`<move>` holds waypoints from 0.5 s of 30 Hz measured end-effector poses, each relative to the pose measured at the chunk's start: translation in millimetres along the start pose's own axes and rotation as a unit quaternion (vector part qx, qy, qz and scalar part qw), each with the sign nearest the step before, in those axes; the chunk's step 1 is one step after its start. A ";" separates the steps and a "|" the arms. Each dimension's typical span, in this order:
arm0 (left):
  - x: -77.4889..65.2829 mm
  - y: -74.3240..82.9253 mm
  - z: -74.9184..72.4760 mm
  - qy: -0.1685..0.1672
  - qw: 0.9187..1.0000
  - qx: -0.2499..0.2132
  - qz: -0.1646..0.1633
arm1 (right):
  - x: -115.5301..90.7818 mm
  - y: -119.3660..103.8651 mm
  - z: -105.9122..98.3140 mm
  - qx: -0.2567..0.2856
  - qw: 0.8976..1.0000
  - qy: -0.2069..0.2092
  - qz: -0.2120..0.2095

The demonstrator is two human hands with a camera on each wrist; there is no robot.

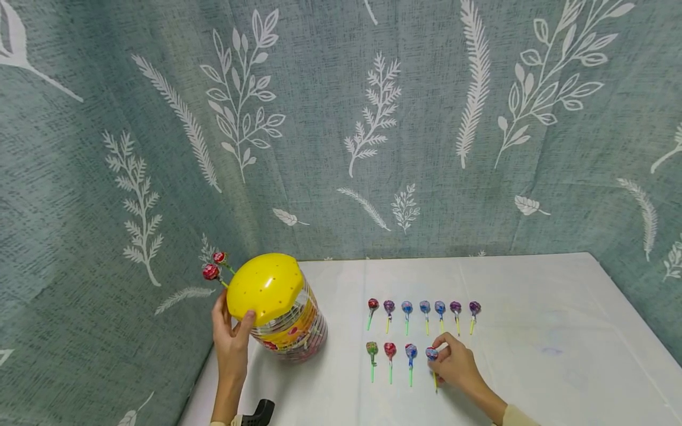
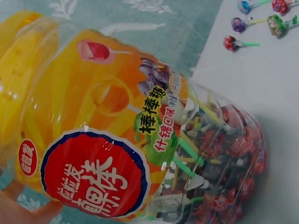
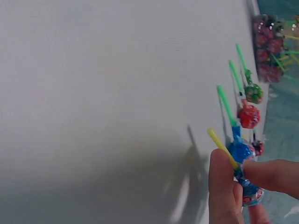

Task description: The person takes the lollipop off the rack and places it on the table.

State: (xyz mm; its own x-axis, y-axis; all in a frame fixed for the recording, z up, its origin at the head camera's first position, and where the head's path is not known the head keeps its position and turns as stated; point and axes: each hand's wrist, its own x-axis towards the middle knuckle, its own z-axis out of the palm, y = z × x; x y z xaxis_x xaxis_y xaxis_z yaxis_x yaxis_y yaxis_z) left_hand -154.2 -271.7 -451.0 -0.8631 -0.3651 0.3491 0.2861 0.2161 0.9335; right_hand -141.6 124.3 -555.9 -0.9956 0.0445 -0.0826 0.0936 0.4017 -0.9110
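My left hand point(image 1: 232, 337) grips the clear candy jar point(image 1: 298, 325) at its yellow domed lid point(image 1: 269, 284), thumb on the near edge. The jar leans and holds many wrapped lollipops; its printed label fills much of the left wrist view. Two red lollipops point(image 1: 211, 271) stick out beyond the lid's left edge; how their sticks are held is hidden. With thumb and fingers, my right hand point(image 1: 457, 362) pinches a blue-wrapped lollipop point(image 3: 252, 193) by the neck of its yellow stick, at the right end of the near row. Left of it lies a blue lollipop point(image 1: 411, 351) on a green stick.
A far row of several lollipops, red point(image 1: 373, 304) at its left end and purple point(image 1: 475, 307) at its right, lies on the white table point(image 1: 559, 331). The near row includes a green lollipop point(image 1: 372, 348) and a red-pink one point(image 1: 390, 350). A patterned curtain point(image 1: 330, 148) hangs behind.
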 end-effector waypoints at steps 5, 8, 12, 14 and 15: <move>-0.1 -1.3 0.8 0.008 1.000 0.000 -0.005 | -0.5 6.6 6.6 -0.024 1.000 0.005 -0.002; -0.2 -2.4 1.5 0.005 1.000 -0.009 0.000 | 0.6 7.8 8.2 -0.036 0.999 0.012 -0.004; -0.8 -2.9 2.2 0.005 1.000 -0.009 0.005 | 2.2 5.8 8.6 -0.047 0.999 0.008 -0.003; -0.7 -3.2 2.3 0.006 1.000 -0.004 0.006 | 2.6 4.3 8.4 -0.053 0.999 0.003 0.002; -0.6 -3.4 2.4 0.005 1.000 -0.001 0.006 | 2.8 3.7 8.1 -0.056 0.998 0.001 0.004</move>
State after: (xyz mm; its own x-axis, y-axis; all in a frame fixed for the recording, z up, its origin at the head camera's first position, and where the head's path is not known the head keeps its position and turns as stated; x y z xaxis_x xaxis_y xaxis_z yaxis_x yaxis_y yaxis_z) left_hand -155.6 -270.1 -454.6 -0.8550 -0.3723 0.3611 0.2976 0.2181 0.9294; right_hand -144.1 118.5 -562.7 -0.9948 0.0494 -0.0886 0.1015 0.5018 -0.8590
